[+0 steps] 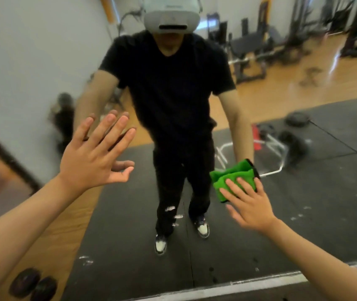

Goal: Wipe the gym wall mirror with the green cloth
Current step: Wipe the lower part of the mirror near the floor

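Observation:
The wall mirror [129, 246] fills almost the whole view and reflects a person in black clothes. My right hand [249, 205] lies flat with straight fingers on a folded green cloth [229, 181], pressing it against the glass at the lower right. My left hand [95, 157] is spread open at the left, fingers straight, its fingertips at or close to the glass.
The mirror's bottom edge [227, 286] runs as a pale strip across the lower view. Dark dumbbells [33, 285] lie at the lower left. The reflection shows a black mat, a wooden floor, weight benches and racks behind. White smears mark the lower glass.

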Tool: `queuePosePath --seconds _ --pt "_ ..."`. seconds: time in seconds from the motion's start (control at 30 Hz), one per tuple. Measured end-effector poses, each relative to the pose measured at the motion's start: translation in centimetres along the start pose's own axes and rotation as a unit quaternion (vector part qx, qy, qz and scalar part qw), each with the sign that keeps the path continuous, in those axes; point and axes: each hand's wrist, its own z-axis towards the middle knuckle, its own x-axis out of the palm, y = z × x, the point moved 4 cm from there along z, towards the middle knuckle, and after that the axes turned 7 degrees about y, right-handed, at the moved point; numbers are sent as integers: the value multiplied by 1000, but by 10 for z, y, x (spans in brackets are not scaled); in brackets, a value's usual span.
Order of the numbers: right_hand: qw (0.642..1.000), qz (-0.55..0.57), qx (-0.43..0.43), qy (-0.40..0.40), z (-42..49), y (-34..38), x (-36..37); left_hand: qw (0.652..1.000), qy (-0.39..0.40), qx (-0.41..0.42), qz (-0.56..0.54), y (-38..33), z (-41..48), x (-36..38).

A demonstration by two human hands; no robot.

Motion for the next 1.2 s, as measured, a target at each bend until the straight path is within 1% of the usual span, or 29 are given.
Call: queuePosePath --seconds 0.07,0.1,0.17,0.2,0.23,0.27,0.3,0.33,0.37,0.4,0.43,0.47,0.5,0.57,0.6,0.67,0.7,0.73,0.77,0.8,0.87,0.9,0.93,0.97,1.0,1.03,1.1,1.13,1.2 --pt "990 41 128 -39 1 -34 -10 1000 5 0 1 1 0 1" --pt "971 69 218 -64 16 -43 -17 1000 6 0 1 1 0 0" --pt "900 115 402 -121 59 -41 -35 1000 6 0 3 1 0 -1" --pt "863 125 465 -150 82 -30 -43 1000 6 1 5 0 0 -1" --pt "849 134 483 -168 102 -12 -51 1000 6 2 7 1 0 0" --pt "867 143 448 -163 120 11 -55 1000 5 3 8 1 0 0" --pt "907 150 367 -141 132 37 -57 1000 4 4 8 1 0 0" --pt "949 142 258 -112 136 61 -58 1000 2 3 6 2 0 -1" --pt "979 113 148 -86 133 74 -56 1000 1 2 4 2 0 -2" --pt "993 75 57 -72 125 72 -53 1000 0 2 1 2 1 -2" --pt "997 42 1 -71 115 57 -50 1000 -1 3 -2 2 1 -2" --pt "997 21 -14 -77 102 35 -45 1000 -1 3 -3 2 1 -2" --pt "996 15 11 -87 90 9 -44 1000 -2 3 -3 1 1 -2" --pt "979 38 155 -125 70 -46 -48 1000 0 2 -4 1 2 -1" --pt "955 60 248 -149 67 -67 -52 1000 2 2 -4 1 2 -1" --pt "882 97 422 -187 81 -80 -62 1000 6 5 -2 1 2 -1" --pt "849 104 480 -197 97 -70 -67 1000 8 7 -2 1 2 -2" --pt "832 106 505 -203 113 -53 -72 1000 11 7 -3 2 2 -3" --pt "841 104 489 -205 129 -31 -76 1000 12 7 -3 2 2 -3" --pt "877 103 428 -191 142 -5 -75 1000 13 9 -4 2 2 -3" --pt "962 95 217 -138 155 49 -72 1000 15 16 -8 2 2 -3" --pt "984 72 114 -120 153 62 -71 1000 14 17 -10 3 2 -2" --pt "993 48 35 -106 149 59 -70 1000 13 16 -11 3 2 -2" --pt "995 28 -16 -98 143 46 -70 1000 12 14 -12 3 1 -3" --pt "994 13 -28 -102 135 26 -70 1000 11 12 -12 2 1 -3" --pt "994 4 -3 -111 128 2 -72 1000 9 10 -10 1 1 -2" --pt "980 18 141 -137 115 -44 -81 1000 6 13 -11 0 3 -1" --pt "958 39 237 -158 115 -58 -86 1000 6 15 -12 0 3 -1" --pt "881 104 416 -197 135 -61 -103 1000 9 17 -11 -1 3 -1"
